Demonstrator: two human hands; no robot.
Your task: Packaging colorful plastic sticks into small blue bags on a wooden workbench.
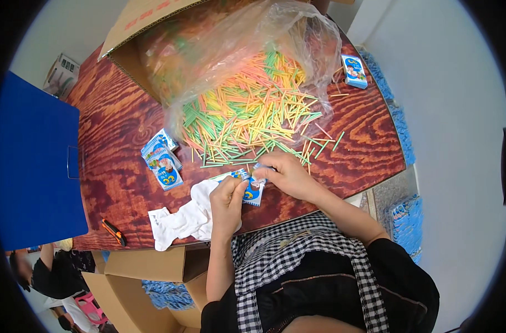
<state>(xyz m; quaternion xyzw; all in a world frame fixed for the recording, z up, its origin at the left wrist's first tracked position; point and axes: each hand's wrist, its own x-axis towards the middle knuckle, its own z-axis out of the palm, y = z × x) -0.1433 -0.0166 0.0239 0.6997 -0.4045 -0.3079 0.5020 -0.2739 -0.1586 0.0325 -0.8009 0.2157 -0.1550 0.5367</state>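
Note:
My left hand (227, 201) and my right hand (287, 175) are close together near the table's front edge. Both pinch the upper part of a small blue-and-white packet (253, 192); the fingers hide much of it. Just beyond them, thin green, yellow and pink sticks (253, 111) spill in a heap from a clear plastic bag (319, 39). A crumpled white cloth (178, 225), perhaps a glove, lies beside and partly under my left hand. Farther left, several similar packets (165, 161) overlap in a small pile.
The bag comes out of a tipped cardboard box (131, 66). An orange-and-black box cutter (115, 232) lies front left, near a blue panel (36, 161). Another packet (354, 72) is far right. Below the table, an open carton (125, 299) contains blue packets. Another person (56, 275) is lower left.

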